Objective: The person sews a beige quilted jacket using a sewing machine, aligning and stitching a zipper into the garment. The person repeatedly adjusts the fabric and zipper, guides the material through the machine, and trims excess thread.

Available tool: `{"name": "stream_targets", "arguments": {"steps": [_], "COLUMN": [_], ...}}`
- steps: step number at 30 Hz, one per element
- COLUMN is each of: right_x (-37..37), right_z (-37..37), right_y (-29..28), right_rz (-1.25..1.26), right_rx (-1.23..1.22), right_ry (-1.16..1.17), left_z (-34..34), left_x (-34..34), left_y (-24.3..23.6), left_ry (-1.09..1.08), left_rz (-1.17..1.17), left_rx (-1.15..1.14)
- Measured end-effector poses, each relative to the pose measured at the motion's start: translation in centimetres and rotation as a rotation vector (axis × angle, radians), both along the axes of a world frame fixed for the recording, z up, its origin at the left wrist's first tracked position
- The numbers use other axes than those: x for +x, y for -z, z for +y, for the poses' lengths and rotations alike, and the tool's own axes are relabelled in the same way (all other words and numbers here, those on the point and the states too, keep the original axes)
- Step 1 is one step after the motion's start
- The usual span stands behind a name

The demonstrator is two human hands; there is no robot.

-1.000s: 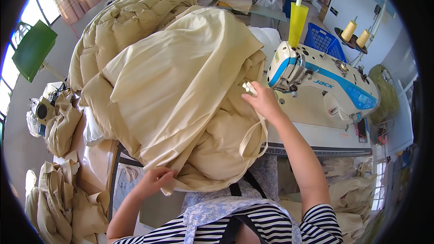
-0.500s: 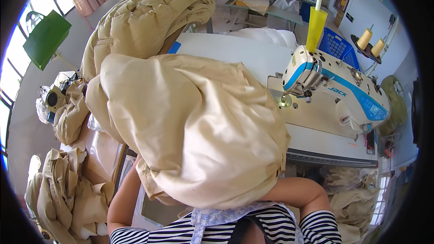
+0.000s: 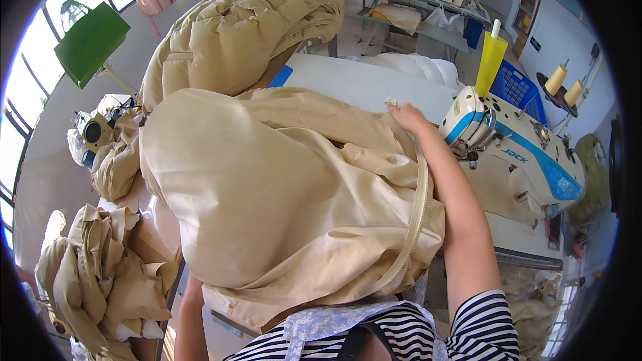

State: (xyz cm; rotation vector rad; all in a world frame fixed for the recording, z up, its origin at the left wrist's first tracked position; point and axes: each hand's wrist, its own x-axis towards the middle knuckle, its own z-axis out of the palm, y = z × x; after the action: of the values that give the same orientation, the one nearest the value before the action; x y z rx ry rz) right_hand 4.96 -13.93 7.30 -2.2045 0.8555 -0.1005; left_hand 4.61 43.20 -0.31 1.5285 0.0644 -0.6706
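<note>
A large beige garment piece (image 3: 267, 180) of smooth cloth lies bunched in front of me, over the table's near edge and above my lap. A zipper (image 3: 418, 214) with a pale tape and teeth runs down its right side. At the garment's far right corner, my right hand (image 3: 408, 119) is closed, fingertips together. A small whitish tuft (image 3: 390, 103) shows at those fingertips; I cannot make out what they grip. My left forearm (image 3: 192, 324) goes up under the garment's near left edge, and the cloth hides that hand.
Right of the garment stands a white and blue sewing machine (image 3: 515, 140) on a pale table (image 3: 361, 87). A puffy beige quilted jacket (image 3: 234, 33) is heaped at the far left. More beige cloth pieces (image 3: 100, 274) hang at the left, below a green lamp shade (image 3: 90, 43).
My right hand has come out from beneath the garment and reached to its far right corner. The garment has shifted and its zipper now shows. The view has moved slightly.
</note>
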Motion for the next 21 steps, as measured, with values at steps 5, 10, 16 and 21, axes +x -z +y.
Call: {"name": "stream_targets", "arguments": {"steps": [5,10,16,21], "right_x": [-3.8,-1.1,-7.5,-12.7], "right_z": [9.0,8.6,10.1,18.9], "right_y": [2.0,-8.0,-15.2,-3.8], "right_rz": [-0.321,-1.080,-1.660,-0.823], "right_rx": [0.888,0.745,-0.120,0.866], "right_ry": [-0.327,-0.091,-0.161,-0.162], "left_z": [2.5,-0.6,-7.0,-4.7], "left_x": [4.0,16.7,30.5,39.5], "left_y": [-6.9,-19.5,-34.2,-33.9], "left_ry": [-0.025,-0.100,-0.414,-0.581], "left_rz": [-0.383,-1.077,-1.774,-1.568], "left_rx": [0.321,0.666,0.943,1.614]}}
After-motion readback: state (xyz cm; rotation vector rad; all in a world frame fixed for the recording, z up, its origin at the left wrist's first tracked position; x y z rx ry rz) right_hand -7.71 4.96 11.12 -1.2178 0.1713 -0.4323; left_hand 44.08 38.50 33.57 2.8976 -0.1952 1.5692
